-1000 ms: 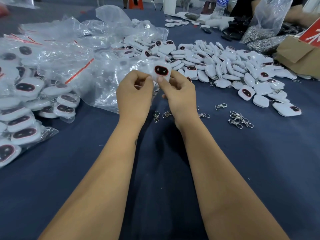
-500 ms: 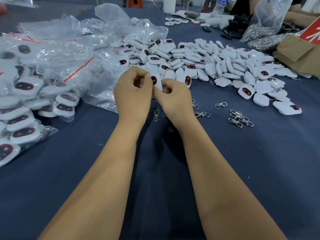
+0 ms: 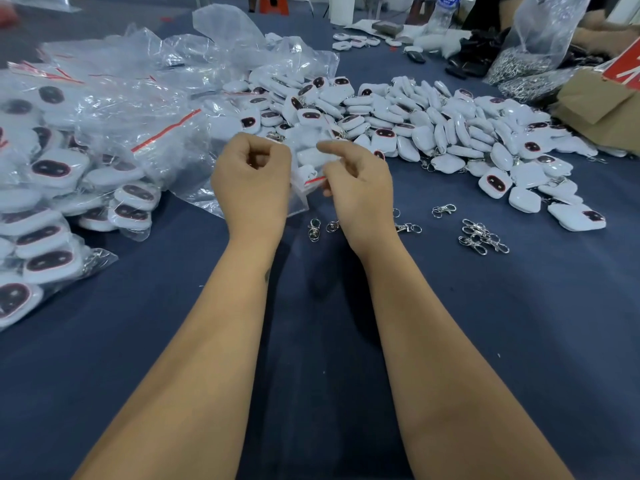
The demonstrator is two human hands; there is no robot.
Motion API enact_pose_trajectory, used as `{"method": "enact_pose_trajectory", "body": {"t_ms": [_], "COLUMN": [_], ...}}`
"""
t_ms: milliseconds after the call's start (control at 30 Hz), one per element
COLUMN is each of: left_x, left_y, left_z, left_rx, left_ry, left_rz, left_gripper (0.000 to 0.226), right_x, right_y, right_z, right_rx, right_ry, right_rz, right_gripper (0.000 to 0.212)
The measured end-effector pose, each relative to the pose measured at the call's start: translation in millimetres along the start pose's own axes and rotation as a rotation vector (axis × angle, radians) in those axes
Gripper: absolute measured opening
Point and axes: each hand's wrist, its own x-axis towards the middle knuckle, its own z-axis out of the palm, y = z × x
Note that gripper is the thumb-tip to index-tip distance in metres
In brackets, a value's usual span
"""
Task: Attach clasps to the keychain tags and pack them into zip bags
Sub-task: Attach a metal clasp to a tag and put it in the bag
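Observation:
A small clear zip bag (image 3: pixel 302 188) with a red zip strip hangs between my hands, just above the dark blue cloth. A white keychain tag (image 3: pixel 311 156) shows through the bag, and a metal clasp (image 3: pixel 276 136) pokes out above my left fist. My left hand (image 3: pixel 252 183) grips the bag's left side with curled fingers. At the red strip, my right hand (image 3: pixel 358 183) pinches the right edge. Loose silver clasps (image 3: pixel 482 236) lie on the cloth to the right of my right wrist.
A wide heap of white tags (image 3: pixel 450 133) spreads across the back right. Packed bags (image 3: pixel 52 202) and empty zip bags (image 3: pixel 138 81) crowd the left side. A cardboard box (image 3: pixel 606 109) and a plastic bag of clasps (image 3: pixel 533 46) stand at the far right, beside another person's arm.
The tag was held bare with its dark face up, then turned on edge. Now my hands have moved apart and the tag sits inside a small zip bag.

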Motion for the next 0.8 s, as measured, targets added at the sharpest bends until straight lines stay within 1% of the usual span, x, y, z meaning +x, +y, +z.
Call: {"method": "enact_pose_trajectory", "body": {"t_ms": [67, 100, 167, 200, 233, 300, 333, 367, 400, 467, 500, 533, 567, 633, 733, 800], "left_x": [0, -1, -5, -6, -6, -4, -3, -3, -3, -4, -5, -4, -3, 0, 0, 0], "left_y": [1, 3, 5, 4, 2, -4, -7, -10, -14, -22, -24, -25, -25, -23, -22, -22], "left_z": [-1, -1, -1, -1, -2, 0, 1, 3, 5, 7, 8, 8, 7, 5, 4, 5], "left_rx": [-0.013, -0.022, -0.039, -0.023, 0.014, 0.138, 0.219, 0.312, 0.410, 0.587, 0.652, 0.706, 0.758, 0.851, 0.906, 0.851], "left_ry": [0.086, 0.119, 0.156, 0.157, 0.141, 0.036, -0.058, -0.165, -0.271, -0.448, -0.502, -0.517, -0.499, -0.432, -0.377, -0.350], "left_rz": [0.076, 0.128, 0.234, 0.284, 0.330, 0.379, 0.366, 0.331, 0.286, 0.241, 0.248, 0.262, 0.278, 0.286, 0.268, 0.280], "left_gripper": [0.020, 0.021, 0.023, 0.021, 0.017, 0.009, 0.007, 0.006, 0.005, 0.014, 0.021, 0.025, 0.028, 0.031, 0.034, 0.034], "right_x": [0, 0, 2, 3, 6, 12, 14, 16, 17, 18, 18, 18, 18, 18, 18, 18], "right_y": [-2, -3, -1, 0, 2, 9, 12, 14, 15, 18, 19, 21, 22, 22, 20, 20], "right_z": [0, -1, -2, -5, -8, -18, -22, -26, -28, -29, -29, -27, -26, -25, -26, -26], "right_rx": [0.036, 0.069, 0.090, 0.043, -0.061, -0.441, -0.639, -0.780, -0.853, -0.900, -0.931, -0.966, -0.995, -0.988, -0.825, -0.735], "right_ry": [-0.002, 0.006, 0.043, 0.070, 0.100, 0.131, 0.123, 0.100, 0.061, -0.027, -0.064, -0.088, -0.093, -0.038, 0.075, 0.088], "right_rz": [-0.062, -0.068, -0.037, -0.019, -0.012, -0.025, -0.016, 0.018, 0.076, 0.166, 0.175, 0.169, 0.155, 0.119, 0.095, 0.105], "right_gripper": [0.038, 0.039, 0.037, 0.035, 0.035, 0.042, 0.047, 0.052, 0.058, 0.064, 0.066, 0.067, 0.067, 0.063, 0.039, 0.029]}}
